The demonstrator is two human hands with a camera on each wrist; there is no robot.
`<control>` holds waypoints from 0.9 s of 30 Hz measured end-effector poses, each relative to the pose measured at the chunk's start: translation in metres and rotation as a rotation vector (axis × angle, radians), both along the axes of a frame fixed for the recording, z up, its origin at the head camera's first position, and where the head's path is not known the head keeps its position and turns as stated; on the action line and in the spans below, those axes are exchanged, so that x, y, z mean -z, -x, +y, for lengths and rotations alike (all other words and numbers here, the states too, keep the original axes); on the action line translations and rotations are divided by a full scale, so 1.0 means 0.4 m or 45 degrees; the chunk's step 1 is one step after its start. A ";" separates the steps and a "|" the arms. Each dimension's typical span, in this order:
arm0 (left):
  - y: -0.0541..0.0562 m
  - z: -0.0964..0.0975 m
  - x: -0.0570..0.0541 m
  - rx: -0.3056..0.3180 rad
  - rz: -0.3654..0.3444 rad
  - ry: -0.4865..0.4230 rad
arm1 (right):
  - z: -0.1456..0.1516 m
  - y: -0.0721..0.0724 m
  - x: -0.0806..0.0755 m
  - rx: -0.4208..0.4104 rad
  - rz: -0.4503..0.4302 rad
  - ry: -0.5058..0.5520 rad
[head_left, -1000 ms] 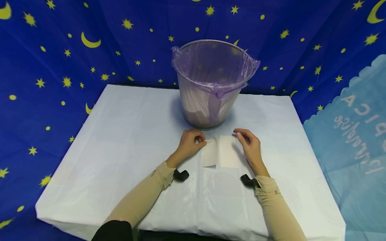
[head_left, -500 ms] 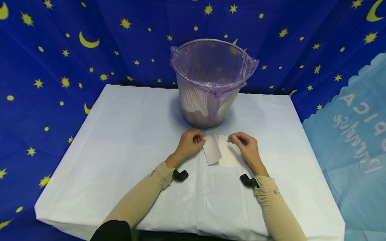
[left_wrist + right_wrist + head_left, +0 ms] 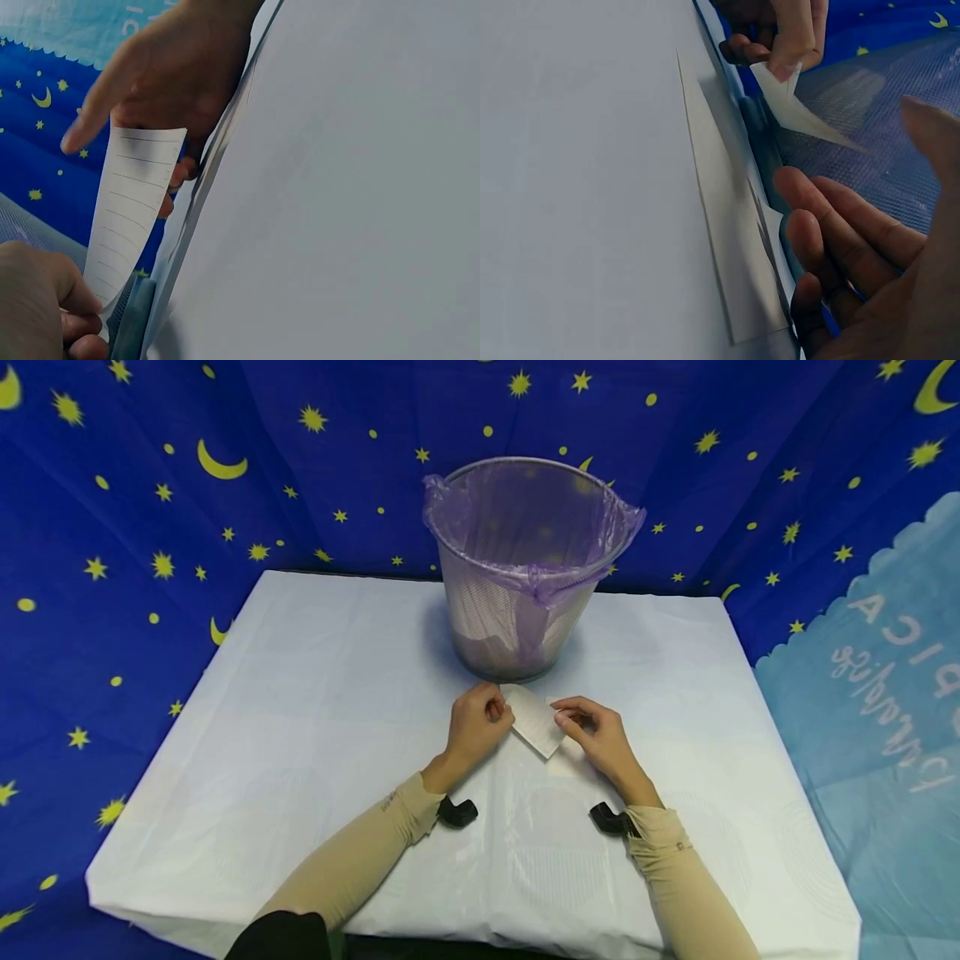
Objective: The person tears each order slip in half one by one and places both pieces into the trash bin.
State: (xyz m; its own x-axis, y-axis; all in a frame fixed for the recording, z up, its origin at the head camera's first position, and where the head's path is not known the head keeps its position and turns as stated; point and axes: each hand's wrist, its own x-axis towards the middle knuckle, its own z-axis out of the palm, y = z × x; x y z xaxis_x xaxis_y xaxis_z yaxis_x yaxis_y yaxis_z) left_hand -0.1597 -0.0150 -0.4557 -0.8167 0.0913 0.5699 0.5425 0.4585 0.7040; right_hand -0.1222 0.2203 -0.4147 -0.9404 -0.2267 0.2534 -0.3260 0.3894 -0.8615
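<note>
My left hand (image 3: 477,718) pinches a small ruled sheet of paper (image 3: 534,722) between thumb and fingers at one edge. In the left wrist view the paper (image 3: 133,206) shows printed lines and bends in a slight curve, its other end overlapping the right hand (image 3: 180,75). My right hand (image 3: 597,739) is beside the sheet's free corner, thumb apart from loosely bent fingers (image 3: 870,217), with nothing between them in the right wrist view. Beneath it a second, plain off-white sheet (image 3: 731,240) lies flat on the table, partly hidden by the hand and the ruled sheet in the head view.
Just beyond the hands stands a wire mesh bin (image 3: 487,618) lined with a purple plastic bag (image 3: 551,585). A white cover (image 3: 337,693) is spread over the table. Blue cloth (image 3: 300,485) printed with stars and moons hangs behind.
The left hand has lifted and turned the ruled sheet so that its free end swings right over the plain sheet. The right hand has moved left toward that end.
</note>
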 end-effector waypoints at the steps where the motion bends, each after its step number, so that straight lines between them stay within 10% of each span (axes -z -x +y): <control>1: -0.001 0.002 -0.001 0.003 0.003 0.002 | -0.002 -0.004 -0.006 0.013 -0.007 -0.008; 16: -0.011 0.013 -0.007 0.101 -0.016 -0.040 | -0.007 -0.006 0.000 0.177 0.078 0.052; 27: -0.011 0.001 -0.013 -0.062 -0.123 -0.079 | 0.010 0.021 0.051 0.157 0.094 0.052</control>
State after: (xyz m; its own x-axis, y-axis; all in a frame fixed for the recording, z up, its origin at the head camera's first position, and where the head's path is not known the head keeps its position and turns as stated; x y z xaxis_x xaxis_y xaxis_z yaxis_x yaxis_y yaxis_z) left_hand -0.1554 -0.0145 -0.4505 -0.8708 0.0173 0.4913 0.4487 0.4363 0.7799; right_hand -0.1305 0.2242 -0.4349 -0.9391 -0.0986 0.3293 -0.3406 0.3955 -0.8530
